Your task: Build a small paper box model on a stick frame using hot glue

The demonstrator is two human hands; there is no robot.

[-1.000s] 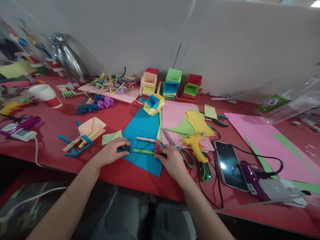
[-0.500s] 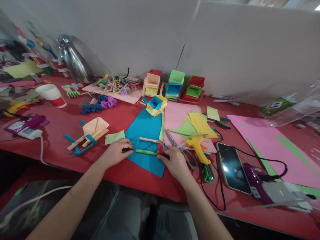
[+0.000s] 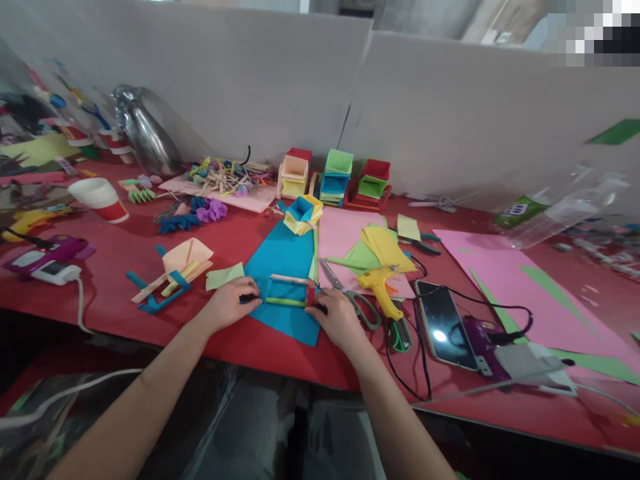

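A small frame of rolled paper sticks (image 3: 287, 291), blue, green, pink and red, lies on a blue paper sheet (image 3: 287, 267) near the table's front edge. My left hand (image 3: 230, 303) is closed on the frame's left end. Pinching its right end by the red piece is my right hand (image 3: 337, 319). Both hands rest on the red table (image 3: 240, 233).
Scissors (image 3: 350, 297), a yellow glue gun (image 3: 380, 287) and a phone (image 3: 443, 323) lie right of my hands. Another paper-stick piece (image 3: 170, 273) sits to the left. Folded paper boxes (image 3: 335, 175), a metal kettle (image 3: 143, 133), a paper cup (image 3: 97, 198) and pink sheets (image 3: 520, 287) lie farther off.
The hands keep their hold on the frame; only the camera has tilted and shifted slightly, so everything sits a little lower left in view.
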